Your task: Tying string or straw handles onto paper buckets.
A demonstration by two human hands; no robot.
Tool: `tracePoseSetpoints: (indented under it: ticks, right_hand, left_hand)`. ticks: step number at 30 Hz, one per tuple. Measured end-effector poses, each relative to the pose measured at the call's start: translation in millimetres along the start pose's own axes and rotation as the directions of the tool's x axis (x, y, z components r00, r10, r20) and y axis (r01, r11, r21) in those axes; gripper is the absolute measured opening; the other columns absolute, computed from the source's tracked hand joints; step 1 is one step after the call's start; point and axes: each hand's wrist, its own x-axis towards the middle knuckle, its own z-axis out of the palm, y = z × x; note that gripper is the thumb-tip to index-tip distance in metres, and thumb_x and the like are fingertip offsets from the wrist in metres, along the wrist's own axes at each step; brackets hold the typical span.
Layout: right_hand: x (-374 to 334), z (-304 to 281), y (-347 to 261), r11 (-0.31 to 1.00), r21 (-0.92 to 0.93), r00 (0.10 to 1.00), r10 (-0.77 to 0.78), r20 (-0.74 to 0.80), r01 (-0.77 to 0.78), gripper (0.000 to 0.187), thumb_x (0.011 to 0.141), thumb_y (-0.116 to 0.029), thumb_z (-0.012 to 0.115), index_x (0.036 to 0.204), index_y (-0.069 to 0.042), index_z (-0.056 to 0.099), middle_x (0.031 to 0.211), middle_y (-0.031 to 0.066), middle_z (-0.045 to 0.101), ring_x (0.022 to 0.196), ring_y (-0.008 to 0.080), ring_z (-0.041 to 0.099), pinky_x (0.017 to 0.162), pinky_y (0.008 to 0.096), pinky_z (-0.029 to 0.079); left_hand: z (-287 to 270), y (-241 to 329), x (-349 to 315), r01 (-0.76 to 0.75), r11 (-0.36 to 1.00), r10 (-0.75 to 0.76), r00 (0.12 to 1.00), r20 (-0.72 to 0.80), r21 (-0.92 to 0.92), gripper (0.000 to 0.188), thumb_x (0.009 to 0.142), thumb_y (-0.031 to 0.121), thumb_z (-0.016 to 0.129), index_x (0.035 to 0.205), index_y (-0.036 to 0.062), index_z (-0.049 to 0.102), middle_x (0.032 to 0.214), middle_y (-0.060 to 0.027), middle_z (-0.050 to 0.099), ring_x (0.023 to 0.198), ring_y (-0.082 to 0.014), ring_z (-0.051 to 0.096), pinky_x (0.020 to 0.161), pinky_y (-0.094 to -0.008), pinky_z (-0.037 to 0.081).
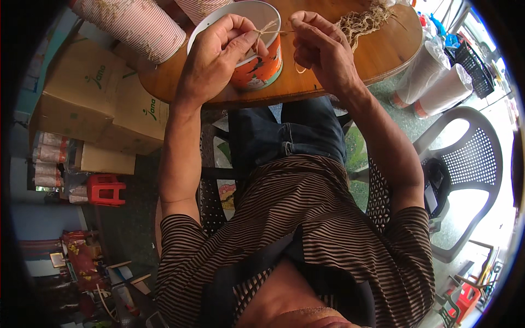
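My left hand is closed over the rim of an orange, white and green paper bucket, with a bit of thin tan twine knotted or crossed at its thumb and forefinger. The strand stretches to the right, where my right hand pinches its other part between thumb and fingers. A loose loop hangs below the right fingers. The bucket stands upright on the wooden table, partly hidden behind my left hand.
A heap of loose twine lies on the table beyond my right hand. Stacked paper buckets lie at the far left. Cardboard boxes and a red stool are left; wrapped stacks and a grey plastic chair are right.
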Motion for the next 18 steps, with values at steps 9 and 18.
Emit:
tracePoseSetpoints:
  ticks: [9,18]
  right_hand:
    - [-3.2,8.5,0.6,0.989,-0.069,0.986,-0.139,-0.088,0.133,0.014,0.097,-0.018,0.070,0.097,-0.004,0.069,0.075,-0.0028,0.061,0.059,0.0035,0.051,0.052,0.0199,0.039]
    - [-7.5,37.5,-2.4,0.889,-0.447,0.994,-0.109,-0.007,0.095,0.028,0.092,-0.020,0.077,0.106,0.004,0.071,0.090,0.0024,0.073,0.083,0.0042,0.062,0.076,0.0211,0.053]
  left_hand:
    - [-4.7,-3.4,-3.4,0.008,0.997,-0.012,0.999,-0.049,-0.071,0.015,0.104,0.013,0.054,0.108,-0.0001,0.060,0.098,-0.0038,0.069,0.087,-0.0054,0.058,0.081,-0.0211,0.049]
    - [-2.5,-3.6,-4.7,-0.026,0.997,0.021,0.997,-0.079,-0.072,0.015,0.102,0.014,0.061,0.108,0.0009,0.065,0.095,0.0012,0.064,0.081,-0.0033,0.054,0.071,-0.0187,0.043]
